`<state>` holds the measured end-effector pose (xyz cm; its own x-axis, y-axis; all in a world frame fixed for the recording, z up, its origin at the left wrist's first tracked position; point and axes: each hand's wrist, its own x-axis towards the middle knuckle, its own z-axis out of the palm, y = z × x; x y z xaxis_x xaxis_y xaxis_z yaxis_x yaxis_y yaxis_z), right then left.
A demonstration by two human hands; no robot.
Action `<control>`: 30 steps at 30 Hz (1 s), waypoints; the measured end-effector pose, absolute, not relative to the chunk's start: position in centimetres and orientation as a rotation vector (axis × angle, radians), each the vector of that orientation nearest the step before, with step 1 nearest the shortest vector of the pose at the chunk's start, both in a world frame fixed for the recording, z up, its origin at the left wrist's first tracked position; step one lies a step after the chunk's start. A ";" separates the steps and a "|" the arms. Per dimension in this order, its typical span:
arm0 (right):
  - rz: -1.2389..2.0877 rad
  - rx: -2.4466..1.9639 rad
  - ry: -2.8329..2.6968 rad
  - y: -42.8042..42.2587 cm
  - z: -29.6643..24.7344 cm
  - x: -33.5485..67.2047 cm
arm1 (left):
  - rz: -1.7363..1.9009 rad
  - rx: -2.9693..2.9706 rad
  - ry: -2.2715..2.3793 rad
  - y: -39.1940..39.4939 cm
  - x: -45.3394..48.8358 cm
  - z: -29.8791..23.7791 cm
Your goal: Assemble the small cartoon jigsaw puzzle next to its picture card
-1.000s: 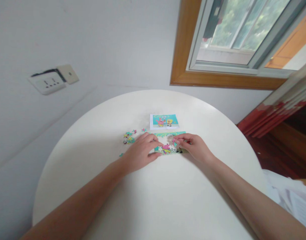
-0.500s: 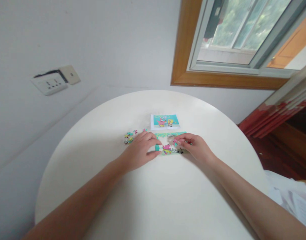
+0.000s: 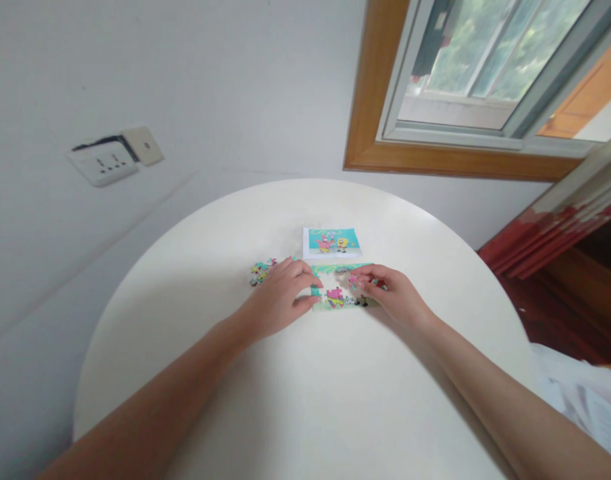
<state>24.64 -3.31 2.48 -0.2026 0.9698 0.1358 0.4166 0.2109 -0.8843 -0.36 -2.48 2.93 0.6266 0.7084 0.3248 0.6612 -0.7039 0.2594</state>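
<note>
A partly assembled jigsaw puzzle (image 3: 335, 298) lies on the table, with a white gap in its middle and a pink cartoon figure low in the picture. My left hand (image 3: 280, 297) rests at its left edge, thumb and fingers apart, fingertips touching the border. Between the thumb and fingers of my right hand (image 3: 392, 293) is a small pink and teal puzzle piece (image 3: 354, 281), held over the gap. That hand covers part of the puzzle's right side. Loose puzzle pieces (image 3: 260, 271) are heaped just left of my left hand, which partly hides them.
Behind the puzzle lies a reference picture card (image 3: 332, 243) with the cartoon scene. The round white table (image 3: 305, 387) meets a wall with a socket (image 3: 105, 163) and a wood-framed window (image 3: 378, 157). White papers (image 3: 580, 393) lie at the lower right, below a curtain (image 3: 540, 227).
The puzzle piece in my right hand has turned slightly and now shows less teal. My left hand stays at the puzzle's left edge. The whole view has shifted a little.
</note>
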 end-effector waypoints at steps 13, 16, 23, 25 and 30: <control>1.045 -1.277 -1.669 -3.5 2.6 24.4 | 0.551 2.746 1.159 -2.5 -0.5 3.0; 1.054 -1.290 -1.657 -3.4 2.6 24.4 | 0.553 2.744 1.162 -2.4 -0.5 2.9; 1.036 -1.264 -1.660 -3.4 2.5 24.5 | 0.644 2.727 1.142 -2.3 -0.6 2.8; 1.041 -1.248 -1.650 -3.2 2.3 24.5 | 0.674 2.723 1.132 -2.2 -0.7 2.8; 1.216 -1.162 -1.496 -2.8 1.9 24.8 | 0.747 2.703 1.087 -2.1 -0.6 2.8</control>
<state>24.78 -2.78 1.88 -0.1948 0.9789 0.0620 0.1388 0.0901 -0.9862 -0.60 -2.06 2.75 0.6169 0.6800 0.3962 0.6137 -0.7308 0.2988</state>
